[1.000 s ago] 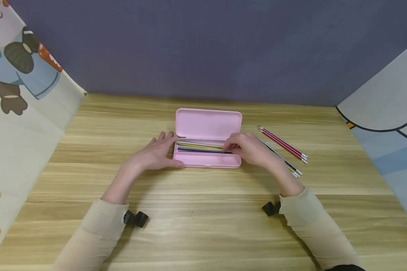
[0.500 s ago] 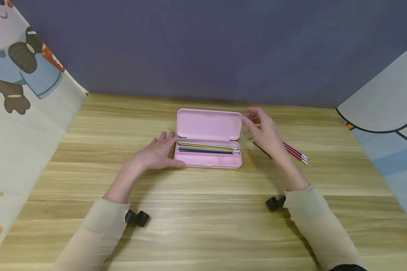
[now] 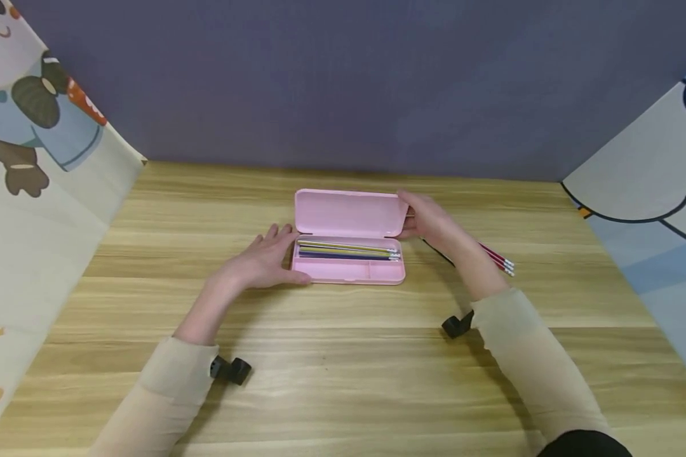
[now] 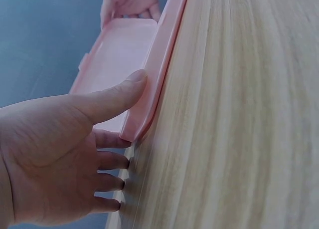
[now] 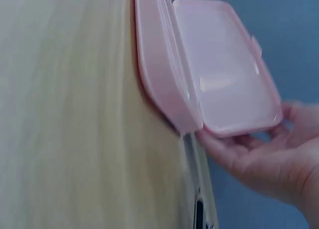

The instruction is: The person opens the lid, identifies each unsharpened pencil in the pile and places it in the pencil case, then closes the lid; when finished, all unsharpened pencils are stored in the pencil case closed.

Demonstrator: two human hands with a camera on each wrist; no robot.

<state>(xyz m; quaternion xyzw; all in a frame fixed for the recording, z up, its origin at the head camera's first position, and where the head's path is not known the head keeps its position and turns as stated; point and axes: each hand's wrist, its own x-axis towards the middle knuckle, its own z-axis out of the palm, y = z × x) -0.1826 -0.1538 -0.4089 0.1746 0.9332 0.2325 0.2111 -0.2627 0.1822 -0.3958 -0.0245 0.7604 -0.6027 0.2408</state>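
A pink pencil case [image 3: 331,271] lies on the table with its lid [image 3: 349,212] raised at the back. Several striped pencils [image 3: 343,249] with white ends lie in its long rear compartment. My left hand [image 3: 260,261] rests against the case's left end, thumb on the front wall, the other fingers spread and fairly straight. At the lid's right end, my right hand [image 3: 434,222] holds the edge. In the right wrist view, the fingers of the right hand [image 5: 279,154] pass behind the lid [image 5: 229,69].
Red pencils [image 3: 497,259] lie right of the case, partly hidden by the right forearm. A dark pencil [image 3: 437,251] lies beside them, mostly covered. The wooden table [image 3: 331,368] meets a dark blue panel [image 3: 343,82] behind the case.
My right hand has left the pencils in the case, moved up and back, and taken hold of the lid's right end. The lid now tilts slightly forward. The left hand stays put.
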